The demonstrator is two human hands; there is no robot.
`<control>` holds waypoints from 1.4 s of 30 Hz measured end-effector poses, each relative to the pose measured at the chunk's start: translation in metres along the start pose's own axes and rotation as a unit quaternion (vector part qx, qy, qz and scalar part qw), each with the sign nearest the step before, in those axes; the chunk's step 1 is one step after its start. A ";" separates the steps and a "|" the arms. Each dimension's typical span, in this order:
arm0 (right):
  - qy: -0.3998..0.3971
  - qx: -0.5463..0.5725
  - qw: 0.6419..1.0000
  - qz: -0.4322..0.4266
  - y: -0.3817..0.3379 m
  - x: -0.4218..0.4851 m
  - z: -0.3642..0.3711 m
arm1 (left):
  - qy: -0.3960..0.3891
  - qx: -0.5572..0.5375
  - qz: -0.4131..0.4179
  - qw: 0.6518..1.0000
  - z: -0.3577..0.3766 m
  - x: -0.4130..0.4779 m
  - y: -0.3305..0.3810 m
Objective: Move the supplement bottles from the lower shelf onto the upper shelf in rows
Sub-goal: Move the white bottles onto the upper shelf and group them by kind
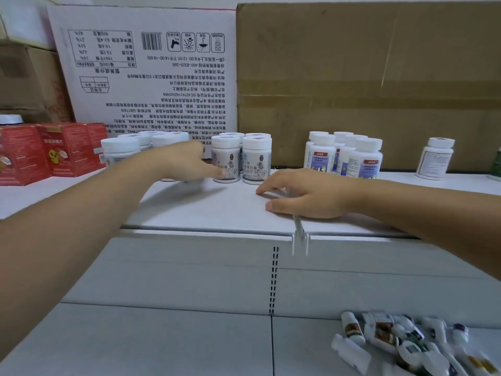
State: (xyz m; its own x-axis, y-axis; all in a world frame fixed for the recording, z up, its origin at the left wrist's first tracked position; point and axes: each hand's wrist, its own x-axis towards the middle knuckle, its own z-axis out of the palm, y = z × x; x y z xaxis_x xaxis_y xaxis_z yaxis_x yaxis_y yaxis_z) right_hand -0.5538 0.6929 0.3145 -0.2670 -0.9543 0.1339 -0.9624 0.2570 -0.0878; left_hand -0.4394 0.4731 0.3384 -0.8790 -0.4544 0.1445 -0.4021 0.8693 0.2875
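The left hand, fingers stretched and grasping nothing, touches the front grey-label bottle, likely nudging it square with its row. The right hand lies flat and empty on the upper shelf, probably for balance. More supplement bottles lie heaped on the lower shelf, not yet moved.

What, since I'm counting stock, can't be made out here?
Head view:
White-capped bottles at left: blurred, partly covered by the left hand; count unclear.
Lower-shelf bottles: motion-blurred, cut by the bottom edge; labels unreadable.
Blue-label bottles: rear ones hidden by front ones.
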 end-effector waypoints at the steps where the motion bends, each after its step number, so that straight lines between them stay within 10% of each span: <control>1: 0.001 -0.008 1.000 0.018 0.000 -0.006 -0.004 | -0.027 0.034 0.012 0.999 -0.004 -0.009 0.001; 23: 0.085 -0.014 0.968 0.237 -0.055 -0.243 0.029 | 0.010 0.110 0.393 0.913 0.074 -0.181 0.068; 35: -0.050 0.031 0.923 0.380 0.097 -0.292 0.202 | -0.190 0.125 0.257 0.939 0.300 -0.077 0.089; 42: -0.125 -0.099 0.932 0.325 0.179 -0.276 0.313 | -0.243 0.003 0.095 0.965 0.431 -0.023 0.136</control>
State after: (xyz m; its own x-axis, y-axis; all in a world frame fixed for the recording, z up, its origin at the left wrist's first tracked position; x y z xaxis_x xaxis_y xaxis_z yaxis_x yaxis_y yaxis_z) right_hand -0.6373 0.9550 -0.0474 -0.8004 -0.5872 -0.1208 -0.5989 0.7921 0.1178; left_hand -0.5845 0.6861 -0.0342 -0.9527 -0.1433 -0.2680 -0.2227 0.9294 0.2944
